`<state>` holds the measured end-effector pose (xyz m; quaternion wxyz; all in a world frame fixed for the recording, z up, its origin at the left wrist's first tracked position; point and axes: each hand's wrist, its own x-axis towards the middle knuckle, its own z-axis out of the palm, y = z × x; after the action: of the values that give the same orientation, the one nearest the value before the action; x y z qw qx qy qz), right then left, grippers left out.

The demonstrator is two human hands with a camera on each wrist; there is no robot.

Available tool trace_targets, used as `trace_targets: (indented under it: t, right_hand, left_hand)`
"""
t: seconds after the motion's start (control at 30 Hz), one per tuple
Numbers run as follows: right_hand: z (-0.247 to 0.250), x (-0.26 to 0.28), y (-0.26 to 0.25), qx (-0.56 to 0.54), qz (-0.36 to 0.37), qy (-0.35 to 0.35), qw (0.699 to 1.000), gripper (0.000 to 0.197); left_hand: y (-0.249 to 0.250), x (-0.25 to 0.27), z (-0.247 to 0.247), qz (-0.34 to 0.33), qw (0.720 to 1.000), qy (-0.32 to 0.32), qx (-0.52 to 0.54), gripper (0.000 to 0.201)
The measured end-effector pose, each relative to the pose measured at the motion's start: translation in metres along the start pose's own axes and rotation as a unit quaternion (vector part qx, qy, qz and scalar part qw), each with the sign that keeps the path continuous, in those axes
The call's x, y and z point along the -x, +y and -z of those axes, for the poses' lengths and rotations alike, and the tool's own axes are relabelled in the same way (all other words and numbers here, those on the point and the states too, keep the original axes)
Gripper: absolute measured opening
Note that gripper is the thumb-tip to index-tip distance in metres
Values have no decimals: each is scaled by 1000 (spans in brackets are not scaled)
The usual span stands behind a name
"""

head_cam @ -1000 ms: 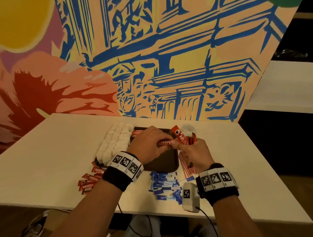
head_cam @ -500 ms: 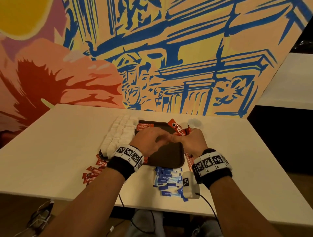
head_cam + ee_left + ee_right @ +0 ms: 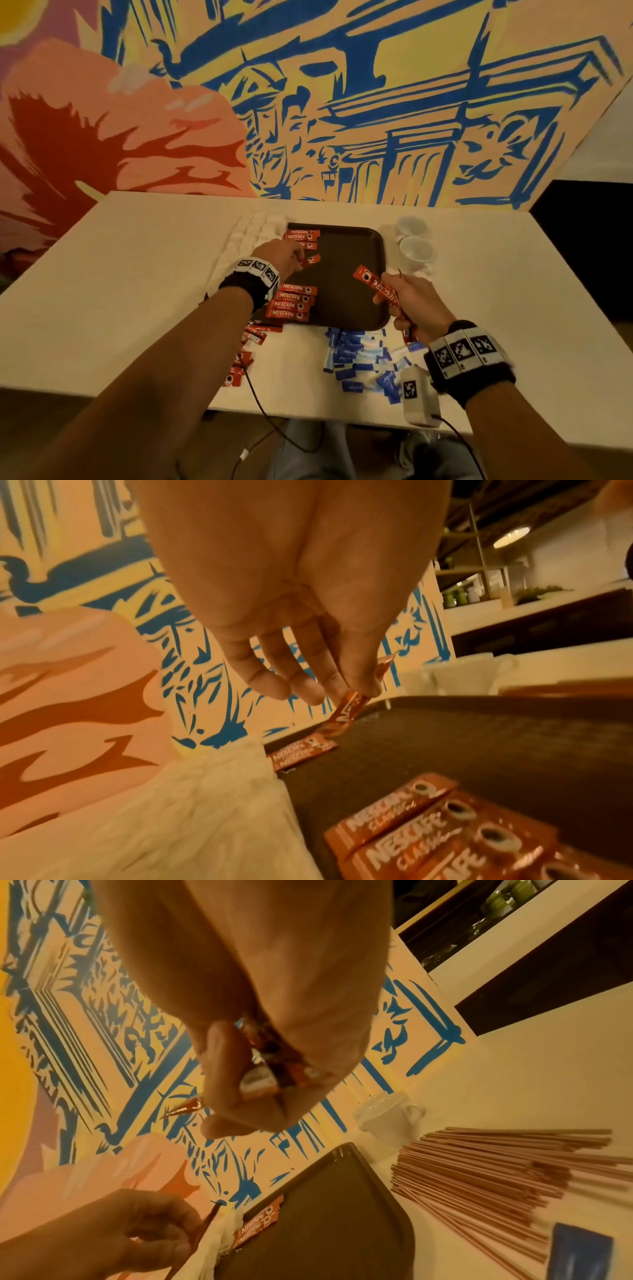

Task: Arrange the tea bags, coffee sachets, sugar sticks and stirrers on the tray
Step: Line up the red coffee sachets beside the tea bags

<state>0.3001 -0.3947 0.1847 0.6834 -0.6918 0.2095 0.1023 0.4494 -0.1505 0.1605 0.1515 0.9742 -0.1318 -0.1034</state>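
Flanking tray (image 3: 356, 274), cups (image 3: 414, 251), stirrers (image 3: 507, 1175)

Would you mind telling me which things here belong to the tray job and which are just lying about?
Part of the job:
- tray
- coffee sachets; left hand and right hand each hold some
- white tea bags
- blue sugar sticks
- stirrers

Just lying about:
- two white cups
- white tagged device with its cable
- table
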Motion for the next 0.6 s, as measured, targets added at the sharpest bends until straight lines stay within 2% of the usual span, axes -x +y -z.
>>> trace_targets:
  t: [0.2,0.4,0.6]
  right_hand:
    - [3,-16,11,10,-12,3,1000,22]
    - [4,-21,16,16,-33,-5,999,22]
    - [7,-27,17,7,-35,-4,999,22]
  left_hand:
    - [-3,-24,-32,-17,995,-57,-79,16]
    - [-8,-40,-48,-9,993,-52,-110,16]
    - [-9,-46,-53,-18,994,-62,-87,17]
